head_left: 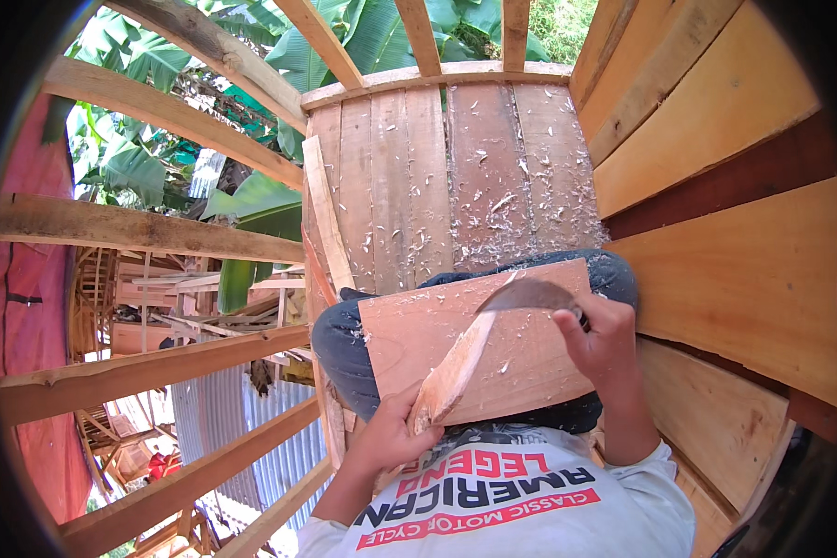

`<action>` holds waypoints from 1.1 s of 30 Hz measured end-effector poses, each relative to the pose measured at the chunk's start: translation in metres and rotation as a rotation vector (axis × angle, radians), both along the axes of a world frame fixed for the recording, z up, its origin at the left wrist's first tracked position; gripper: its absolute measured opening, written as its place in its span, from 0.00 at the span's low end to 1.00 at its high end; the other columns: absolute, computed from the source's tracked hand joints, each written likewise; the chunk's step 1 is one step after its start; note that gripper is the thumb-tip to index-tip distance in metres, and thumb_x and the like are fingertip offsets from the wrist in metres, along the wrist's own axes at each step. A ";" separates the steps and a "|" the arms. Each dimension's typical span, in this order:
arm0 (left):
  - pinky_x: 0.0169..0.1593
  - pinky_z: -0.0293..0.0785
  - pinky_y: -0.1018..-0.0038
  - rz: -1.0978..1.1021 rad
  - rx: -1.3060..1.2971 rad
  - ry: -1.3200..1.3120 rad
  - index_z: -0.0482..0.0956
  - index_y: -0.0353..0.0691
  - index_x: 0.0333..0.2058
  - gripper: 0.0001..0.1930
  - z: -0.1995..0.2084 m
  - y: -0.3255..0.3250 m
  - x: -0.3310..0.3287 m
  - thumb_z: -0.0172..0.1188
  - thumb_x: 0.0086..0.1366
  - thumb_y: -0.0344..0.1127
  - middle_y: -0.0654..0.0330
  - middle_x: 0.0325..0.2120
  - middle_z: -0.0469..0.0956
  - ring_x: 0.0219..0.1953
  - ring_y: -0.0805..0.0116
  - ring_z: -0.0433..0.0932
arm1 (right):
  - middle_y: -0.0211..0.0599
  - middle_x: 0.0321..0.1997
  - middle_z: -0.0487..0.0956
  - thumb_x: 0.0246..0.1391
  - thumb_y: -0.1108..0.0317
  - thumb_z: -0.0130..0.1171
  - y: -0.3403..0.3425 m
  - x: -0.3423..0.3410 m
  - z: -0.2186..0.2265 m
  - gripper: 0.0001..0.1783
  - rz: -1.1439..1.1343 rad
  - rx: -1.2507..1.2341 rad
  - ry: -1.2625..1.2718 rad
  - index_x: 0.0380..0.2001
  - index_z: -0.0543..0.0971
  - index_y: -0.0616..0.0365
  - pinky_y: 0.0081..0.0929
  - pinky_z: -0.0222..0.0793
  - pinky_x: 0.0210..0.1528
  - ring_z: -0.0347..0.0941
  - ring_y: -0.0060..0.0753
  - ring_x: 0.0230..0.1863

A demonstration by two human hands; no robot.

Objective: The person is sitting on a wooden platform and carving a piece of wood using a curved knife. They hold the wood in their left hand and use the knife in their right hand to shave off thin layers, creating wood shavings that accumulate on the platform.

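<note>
A pale wooden strip [451, 372] stood tilted on a reddish board [479, 339] (laid across the lap), with a curved dark blade [527, 296] against its upper end.

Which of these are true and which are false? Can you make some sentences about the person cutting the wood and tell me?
1. The right hand holds a curved blade. True.
2. The left hand grips the near end of a thin wood strip. True.
3. The board under the strip lies on the floor. False: it rests across the person's lap.
4. The plank floor ahead is swept clean. False: pale wood shavings are scattered over it.
5. The blade is stuck upright in the wall. False: it lies against the far end of the strip.
</note>
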State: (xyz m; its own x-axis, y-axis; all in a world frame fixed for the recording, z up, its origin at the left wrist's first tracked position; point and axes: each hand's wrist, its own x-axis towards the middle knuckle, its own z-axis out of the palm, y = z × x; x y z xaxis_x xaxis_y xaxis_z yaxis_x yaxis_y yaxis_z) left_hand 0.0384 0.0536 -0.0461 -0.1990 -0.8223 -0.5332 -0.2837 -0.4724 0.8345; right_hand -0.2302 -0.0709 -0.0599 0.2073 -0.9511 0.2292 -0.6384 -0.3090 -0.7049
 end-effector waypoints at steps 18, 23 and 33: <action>0.46 0.68 0.73 -0.060 -0.037 -0.051 0.73 0.29 0.47 0.30 -0.012 0.008 0.005 0.63 0.44 0.37 0.59 0.35 0.78 0.40 0.72 0.73 | 0.37 0.11 0.66 0.46 0.45 0.65 0.005 0.016 0.002 0.27 0.226 -0.232 0.022 0.12 0.69 0.54 0.32 0.61 0.15 0.67 0.42 0.13; 0.44 0.68 0.74 0.017 -0.128 0.015 0.73 0.32 0.48 0.28 -0.011 0.013 0.007 0.63 0.44 0.34 0.60 0.33 0.77 0.37 0.73 0.73 | 0.36 0.11 0.65 0.46 0.44 0.64 -0.006 0.017 -0.002 0.27 0.133 -0.245 0.048 0.12 0.68 0.54 0.32 0.61 0.16 0.67 0.40 0.13; 0.47 0.69 0.72 0.017 -0.126 -0.052 0.72 0.31 0.50 0.30 -0.009 0.015 0.006 0.62 0.44 0.33 0.57 0.36 0.78 0.40 0.70 0.74 | 0.34 0.12 0.68 0.45 0.44 0.65 -0.011 0.025 -0.006 0.26 0.168 -0.341 0.008 0.13 0.70 0.53 0.30 0.61 0.14 0.68 0.36 0.12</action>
